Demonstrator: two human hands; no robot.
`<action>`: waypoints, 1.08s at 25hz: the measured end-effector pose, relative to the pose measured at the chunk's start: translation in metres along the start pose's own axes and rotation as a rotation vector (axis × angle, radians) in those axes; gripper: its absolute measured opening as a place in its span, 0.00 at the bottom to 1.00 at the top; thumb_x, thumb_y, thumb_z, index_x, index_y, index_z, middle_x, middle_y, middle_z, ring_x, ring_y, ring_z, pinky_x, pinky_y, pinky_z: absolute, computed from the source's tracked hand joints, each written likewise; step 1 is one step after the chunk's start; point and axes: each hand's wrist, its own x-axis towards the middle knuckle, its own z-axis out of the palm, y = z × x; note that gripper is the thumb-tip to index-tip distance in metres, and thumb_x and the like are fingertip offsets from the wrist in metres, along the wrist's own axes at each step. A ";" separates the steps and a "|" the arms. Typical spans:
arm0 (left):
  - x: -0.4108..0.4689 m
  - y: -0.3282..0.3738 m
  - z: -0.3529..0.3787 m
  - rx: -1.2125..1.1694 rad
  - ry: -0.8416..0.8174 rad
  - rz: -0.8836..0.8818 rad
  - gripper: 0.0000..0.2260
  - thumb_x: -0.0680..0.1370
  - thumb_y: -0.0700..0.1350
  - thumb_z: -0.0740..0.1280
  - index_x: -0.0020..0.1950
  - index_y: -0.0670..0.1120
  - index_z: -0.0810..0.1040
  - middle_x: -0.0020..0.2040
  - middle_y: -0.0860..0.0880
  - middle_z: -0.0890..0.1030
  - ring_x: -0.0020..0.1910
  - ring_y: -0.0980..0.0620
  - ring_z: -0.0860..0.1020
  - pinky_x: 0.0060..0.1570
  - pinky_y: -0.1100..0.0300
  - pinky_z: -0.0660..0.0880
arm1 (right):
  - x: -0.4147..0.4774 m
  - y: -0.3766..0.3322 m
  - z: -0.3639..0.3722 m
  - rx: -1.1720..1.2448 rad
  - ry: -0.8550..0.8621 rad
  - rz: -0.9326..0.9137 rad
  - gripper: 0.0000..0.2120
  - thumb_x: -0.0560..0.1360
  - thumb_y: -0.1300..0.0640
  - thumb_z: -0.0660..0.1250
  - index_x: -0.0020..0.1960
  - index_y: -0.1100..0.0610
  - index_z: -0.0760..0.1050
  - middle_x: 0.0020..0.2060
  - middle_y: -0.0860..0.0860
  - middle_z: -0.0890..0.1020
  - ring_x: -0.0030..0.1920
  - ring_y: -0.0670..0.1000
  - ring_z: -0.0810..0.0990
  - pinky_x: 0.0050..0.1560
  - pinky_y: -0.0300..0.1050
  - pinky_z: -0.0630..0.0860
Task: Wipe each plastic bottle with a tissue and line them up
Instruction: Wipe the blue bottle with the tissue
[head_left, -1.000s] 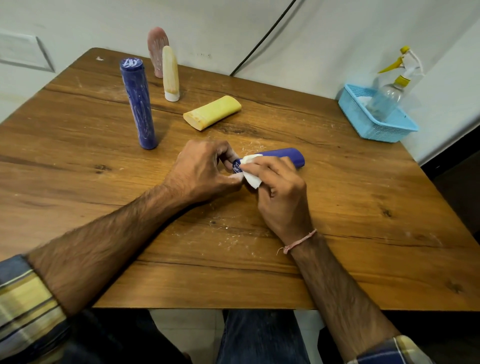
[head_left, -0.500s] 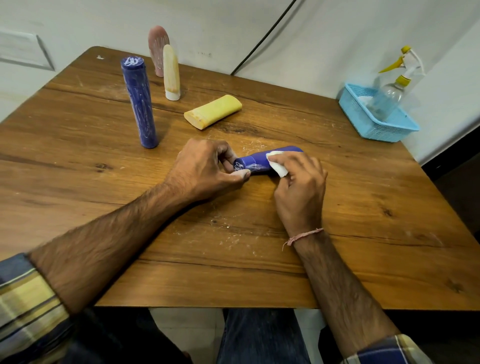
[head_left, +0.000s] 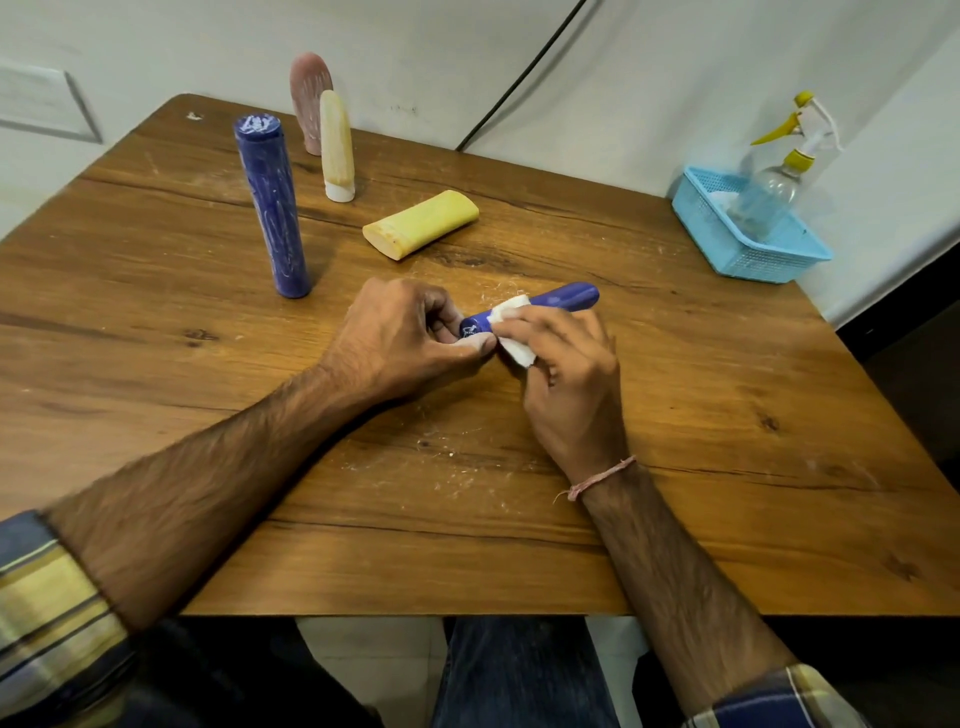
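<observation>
Presently, left hand (head_left: 405, 338) pinches the lying blue bottle's (head_left: 561, 300) cap end; right hand (head_left: 566, 364) fingers grip tissue (head_left: 511, 332) against it.

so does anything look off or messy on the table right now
The yellow bottle lies on its side mid-table, while the tall blue bottle, cream bottle and pink bottle stand upright to its left. Also, pale flecks litter the table around the work spot. Nothing looks spilled or broken.

Wooden table (head_left: 156, 364) bears bottles (head_left: 272, 208) and a basket (head_left: 748, 262).
</observation>
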 end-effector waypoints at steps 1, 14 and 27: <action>0.000 0.000 0.000 -0.008 -0.009 -0.010 0.14 0.70 0.60 0.77 0.42 0.51 0.84 0.33 0.56 0.83 0.32 0.64 0.79 0.29 0.70 0.73 | 0.002 0.002 -0.001 -0.033 0.033 0.074 0.20 0.70 0.72 0.64 0.56 0.56 0.83 0.55 0.49 0.83 0.52 0.55 0.78 0.52 0.56 0.74; 0.000 -0.001 0.000 -0.062 -0.008 0.005 0.14 0.70 0.59 0.77 0.38 0.50 0.83 0.30 0.55 0.82 0.28 0.67 0.76 0.25 0.74 0.68 | 0.000 0.011 0.002 0.013 0.026 -0.112 0.17 0.71 0.72 0.66 0.55 0.58 0.83 0.55 0.51 0.84 0.51 0.54 0.76 0.55 0.41 0.73; 0.002 -0.004 0.001 -0.026 -0.056 0.008 0.12 0.70 0.58 0.78 0.43 0.51 0.83 0.33 0.55 0.83 0.34 0.65 0.79 0.27 0.74 0.70 | 0.008 0.019 0.003 0.017 -0.026 -0.142 0.20 0.72 0.74 0.61 0.60 0.62 0.80 0.59 0.56 0.83 0.64 0.51 0.79 0.69 0.43 0.71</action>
